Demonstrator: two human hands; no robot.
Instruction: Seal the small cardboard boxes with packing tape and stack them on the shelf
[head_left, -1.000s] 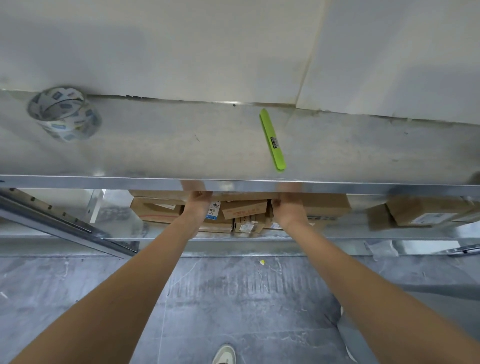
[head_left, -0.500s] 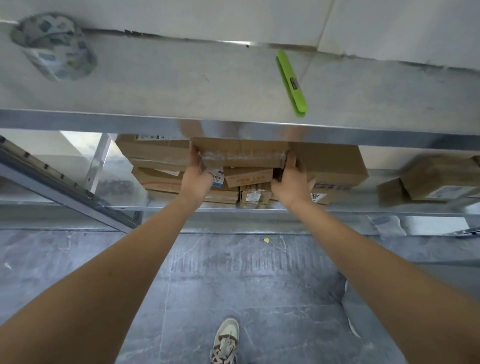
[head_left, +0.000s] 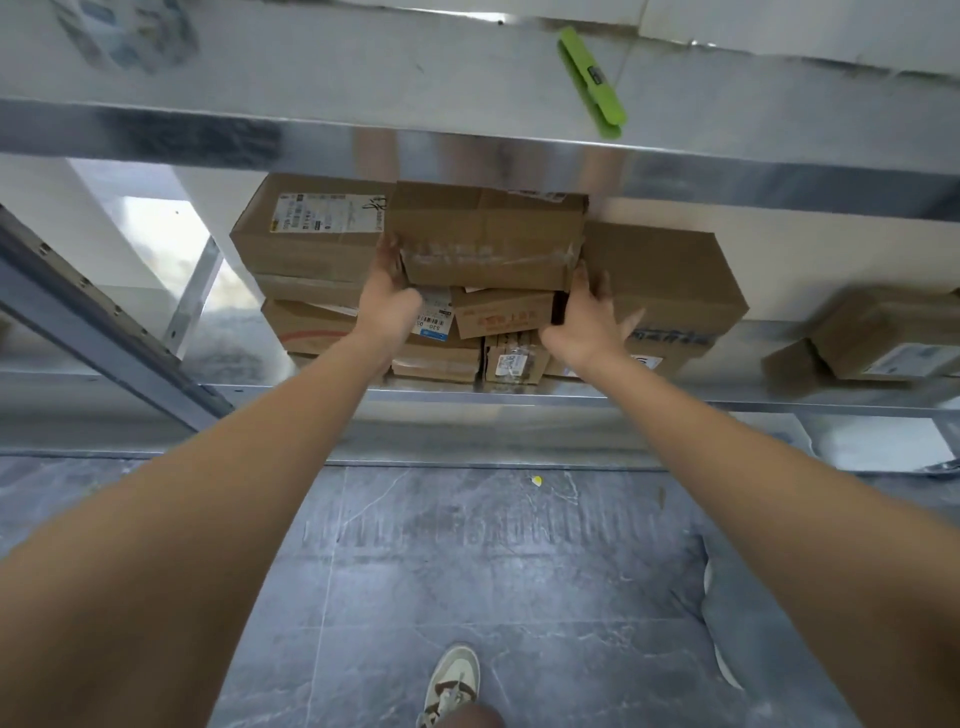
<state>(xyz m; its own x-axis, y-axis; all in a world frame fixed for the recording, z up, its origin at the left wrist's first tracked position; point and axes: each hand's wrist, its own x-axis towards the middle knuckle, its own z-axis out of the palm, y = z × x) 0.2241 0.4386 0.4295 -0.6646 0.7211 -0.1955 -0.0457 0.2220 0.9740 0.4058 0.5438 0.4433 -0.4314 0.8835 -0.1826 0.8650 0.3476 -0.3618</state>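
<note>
A taped cardboard box (head_left: 488, 244) sits on top of a pile of small boxes on the lower metal shelf (head_left: 675, 397), just under the upper shelf's front edge. It is wedged between a labelled box (head_left: 311, 234) on the left and a plain box (head_left: 660, 280) on the right. My left hand (head_left: 387, 301) cups its lower left corner, fingers up along the end and thumb under the front. At the lower right corner is my right hand (head_left: 589, 317), its fingers spread and one fingertip touching the box.
On the upper shelf (head_left: 363, 67) lie a blurred tape roll (head_left: 130, 31) at the left and a green cutter (head_left: 592, 83). More boxes (head_left: 883, 332) stand at the far right of the lower shelf. A slanted metal brace (head_left: 104, 332) runs at the left. My shoe (head_left: 452, 680) is on the grey floor.
The view has tilted down, showing more of the lower shelf. The taped box now rests on the pile, and my right hand has loosened from its end, fingers spreading.
</note>
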